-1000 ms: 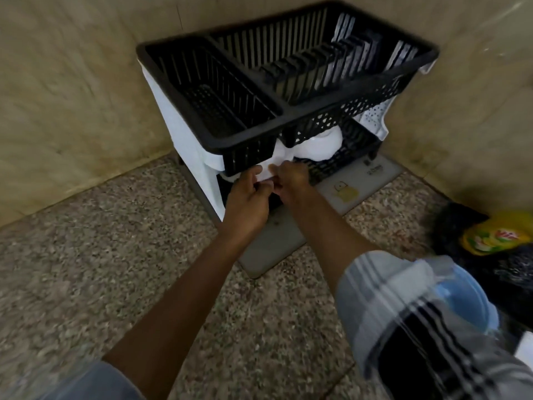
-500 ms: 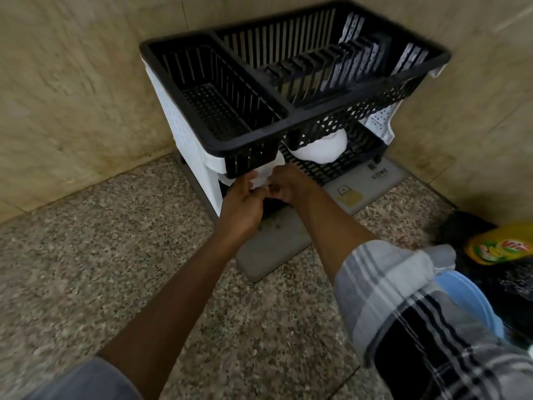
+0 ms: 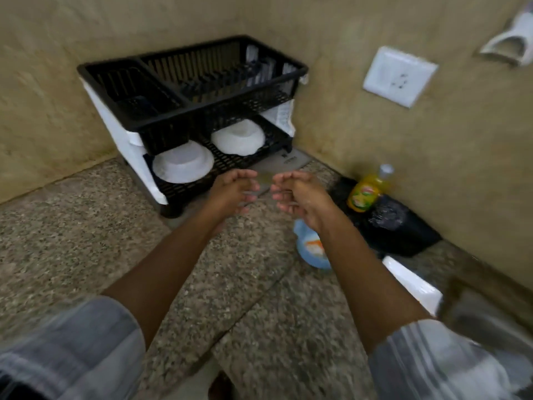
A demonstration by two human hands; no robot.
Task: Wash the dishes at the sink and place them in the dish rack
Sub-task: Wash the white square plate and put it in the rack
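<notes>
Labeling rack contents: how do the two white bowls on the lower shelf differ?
The left white bowl sits at the front edge of the black lower shelf, under the black plastic rack's small compartment; the right white bowl sits farther back, under the large one. The left looks wider with a flared rim; the right looks rounder. Both are upside down, and neither hand touches them.

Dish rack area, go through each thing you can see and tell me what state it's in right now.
Dish rack: top tier looks empty.
Left bowl: upside down, lower tier.
Right bowl: upside down, lower tier.
Left hand: open, holding nothing.
Right hand: open, holding nothing.
Soap bottle: upright, capped.
</notes>
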